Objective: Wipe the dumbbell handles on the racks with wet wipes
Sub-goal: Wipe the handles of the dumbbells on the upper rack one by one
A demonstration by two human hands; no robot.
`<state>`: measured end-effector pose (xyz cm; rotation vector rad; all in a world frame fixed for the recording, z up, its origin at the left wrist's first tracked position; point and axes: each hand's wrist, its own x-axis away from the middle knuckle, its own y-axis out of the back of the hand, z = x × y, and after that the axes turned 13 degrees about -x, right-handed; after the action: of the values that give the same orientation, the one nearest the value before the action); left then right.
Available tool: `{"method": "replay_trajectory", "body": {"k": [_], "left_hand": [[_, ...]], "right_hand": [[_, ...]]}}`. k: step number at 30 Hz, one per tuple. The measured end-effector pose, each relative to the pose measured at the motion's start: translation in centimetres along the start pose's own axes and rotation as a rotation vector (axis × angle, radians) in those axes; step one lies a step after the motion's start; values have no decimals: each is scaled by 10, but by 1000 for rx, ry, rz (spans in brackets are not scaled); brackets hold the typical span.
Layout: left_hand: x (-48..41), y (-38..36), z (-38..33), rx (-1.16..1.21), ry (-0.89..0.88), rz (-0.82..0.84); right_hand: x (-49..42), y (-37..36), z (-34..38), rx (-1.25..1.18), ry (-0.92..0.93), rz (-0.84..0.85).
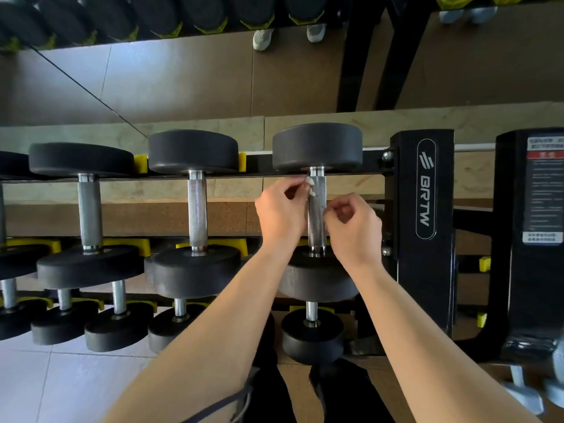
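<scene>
Knurled steel handle (316, 209) on rightmost dumbbell, at rack's right end beside upright (424, 190). Long axis runs straight away from person. White wipe (309, 186) against handle's far end, left side, pinched by left hand (280, 209). Right hand (354, 227) curled just right of mid-handle; can't tell if holding anything.

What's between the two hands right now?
Head view: the rightmost dumbbell's knurled handle, with white wipe scraps against it by the left hand; right hand opposite.
</scene>
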<state>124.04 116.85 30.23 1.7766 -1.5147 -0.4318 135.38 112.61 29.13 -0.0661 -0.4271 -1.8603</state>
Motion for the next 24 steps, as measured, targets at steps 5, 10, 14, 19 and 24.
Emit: {"method": "replay_trajectory", "body": {"k": [5,10,14,19,24], "left_hand": [[12,16,10,-14,-78,136],[13,13,-9,185,-32,87],[16,14,-2,133,-8,123],[17,13,11,99,142,26],[26,4,15,118,195,3]], "right_hand": [[-9,-7,10,-13,140,42],[-15,3,19,-138,95,88],[-24,10,22,-265,-23,93],[-28,-7,15,-95,127,-61],[-19,11,8,127,125,148]]}}
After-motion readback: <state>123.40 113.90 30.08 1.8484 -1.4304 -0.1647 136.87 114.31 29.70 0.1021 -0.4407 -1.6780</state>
